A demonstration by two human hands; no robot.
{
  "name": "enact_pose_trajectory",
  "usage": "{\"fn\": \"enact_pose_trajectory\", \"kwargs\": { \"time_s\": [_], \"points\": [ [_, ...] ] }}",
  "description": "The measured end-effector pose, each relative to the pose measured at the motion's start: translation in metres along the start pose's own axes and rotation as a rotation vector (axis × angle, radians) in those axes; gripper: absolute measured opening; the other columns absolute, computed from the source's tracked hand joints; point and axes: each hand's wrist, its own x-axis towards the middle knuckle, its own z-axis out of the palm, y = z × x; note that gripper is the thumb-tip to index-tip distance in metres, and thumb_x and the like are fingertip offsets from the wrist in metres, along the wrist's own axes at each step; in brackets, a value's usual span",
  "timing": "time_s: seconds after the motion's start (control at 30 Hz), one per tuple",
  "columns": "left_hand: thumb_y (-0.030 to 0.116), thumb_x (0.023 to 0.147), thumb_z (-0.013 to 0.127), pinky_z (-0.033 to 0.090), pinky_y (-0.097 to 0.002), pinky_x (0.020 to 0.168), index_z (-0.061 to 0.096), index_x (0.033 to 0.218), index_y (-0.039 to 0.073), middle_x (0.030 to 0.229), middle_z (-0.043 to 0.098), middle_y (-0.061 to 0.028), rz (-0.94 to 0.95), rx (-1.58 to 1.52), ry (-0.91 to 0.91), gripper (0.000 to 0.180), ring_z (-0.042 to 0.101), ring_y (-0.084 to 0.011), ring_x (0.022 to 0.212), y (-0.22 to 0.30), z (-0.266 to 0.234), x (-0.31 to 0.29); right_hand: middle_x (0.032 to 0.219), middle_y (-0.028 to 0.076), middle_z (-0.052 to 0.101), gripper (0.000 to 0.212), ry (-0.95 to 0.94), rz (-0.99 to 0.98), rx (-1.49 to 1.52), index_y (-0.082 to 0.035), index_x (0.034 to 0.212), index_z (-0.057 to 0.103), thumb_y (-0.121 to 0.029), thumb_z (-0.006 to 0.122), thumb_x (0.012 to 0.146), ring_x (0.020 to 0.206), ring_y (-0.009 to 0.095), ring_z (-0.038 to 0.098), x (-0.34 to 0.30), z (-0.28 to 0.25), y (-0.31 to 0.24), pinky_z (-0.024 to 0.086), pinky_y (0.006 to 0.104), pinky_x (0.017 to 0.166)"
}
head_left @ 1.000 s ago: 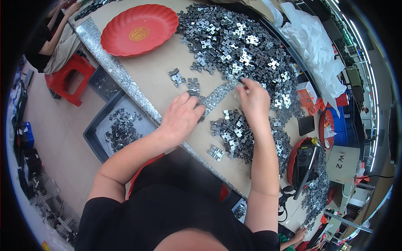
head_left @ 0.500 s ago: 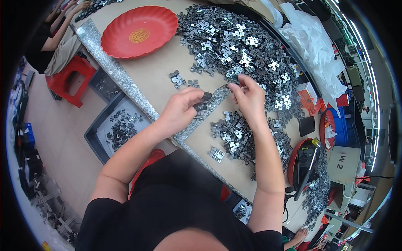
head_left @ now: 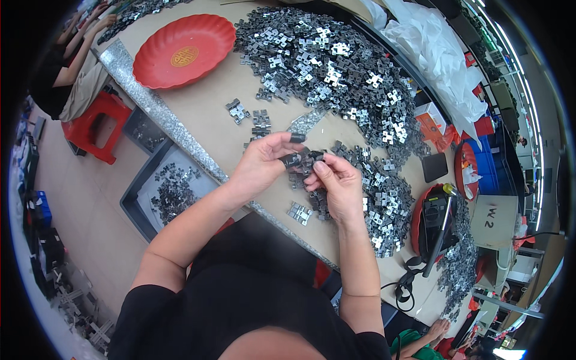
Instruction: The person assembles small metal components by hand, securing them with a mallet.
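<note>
My left hand (head_left: 264, 162) is above the tabletop near its front edge, with black coverings on the thumb and a finger. Its thumb and finger curl around a small dark metal piece (head_left: 310, 158). From the other side, my right hand (head_left: 337, 183) pinches the same piece between thumb and fingers; its exact shape is too small to make out. Beneath and beside the right hand lies a smaller pile of shiny metal pieces (head_left: 384, 210). A neat little block of pieces (head_left: 299, 213) sits just in front of it. More pieces (head_left: 261, 122) lie beyond my left hand.
A large heap of metal pieces (head_left: 324, 60) covers the far side. A red scalloped tray (head_left: 207, 39) stands at the far left. Below the table edge are a grey bin (head_left: 137, 207) and a red stool (head_left: 90, 123). A black device (head_left: 433, 219) with a cable stands at right. Other people work nearby.
My right hand has come toward me and left, away from the large heap, to meet my left hand. The view has shifted slightly, and more loose pieces show beyond my left hand.
</note>
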Motion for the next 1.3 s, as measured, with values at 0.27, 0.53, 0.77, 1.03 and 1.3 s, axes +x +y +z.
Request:
{"fn": "enact_pose_trajectory", "kwargs": {
  "time_s": [0.27,0.53,0.77,1.03,1.3],
  "points": [
    [-0.002,0.085,0.043,0.046,-0.0256,0.069,0.055,0.105,0.000,0.097,0.059,-0.0071,-0.245,-0.063,-0.154,0.023,0.056,-0.0127,0.082,0.016,0.008,-0.002,0.083,0.011,0.057,0.018,-0.007,-0.790,-1.093,-0.003,0.091,0.058,0.002,0.061,0.074,0.063,0.026,0.060,-0.011,0.004,-0.007,0.049,0.0318,0.052],
    [-0.003,0.083,0.044,0.045,-0.0257,0.071,0.054,0.106,-0.001,0.098,0.059,-0.0070,-0.231,-0.066,-0.114,0.025,0.055,-0.0120,0.083,0.007,-0.001,-0.003,0.084,0.011,0.061,0.018,0.001,-0.445,-0.509,0.002,0.096,0.055,0.001,0.059,0.079,0.067,0.018,0.062,-0.018,0.004,-0.003,0.050,0.0259,0.058],
    [-0.009,0.077,0.040,0.042,-0.0219,0.072,0.056,0.103,-0.001,0.087,0.059,-0.0011,-0.084,0.265,-0.136,0.032,0.052,-0.0069,0.076,0.010,0.007,-0.003,0.085,0.015,0.062,0.026,0.044,-0.039,-0.024,0.006,0.104,0.046,0.000,0.057,0.082,0.069,0.016,0.062,-0.011,0.000,0.005,0.052,0.0231,0.059],
    [-0.013,0.071,0.036,0.041,-0.0202,0.071,0.059,0.099,-0.001,0.081,0.058,0.0003,-0.101,0.318,-0.117,0.038,0.051,-0.0060,0.073,0.008,0.006,-0.006,0.085,0.015,0.062,0.031,0.093,0.013,-0.089,0.007,0.109,0.046,-0.002,0.058,0.082,0.066,0.015,0.062,-0.009,-0.001,0.008,0.052,0.0231,0.058],
    [-0.011,0.076,0.038,0.041,-0.0198,0.071,0.060,0.097,0.000,0.081,0.058,0.0010,-0.097,0.336,-0.118,0.033,0.050,-0.0052,0.073,0.003,0.003,-0.008,0.085,0.014,0.063,0.026,0.037,0.074,-0.062,0.006,0.104,0.051,-0.002,0.059,0.081,0.065,0.015,0.062,-0.006,-0.005,0.007,0.053,0.0235,0.057]
  ]
}}
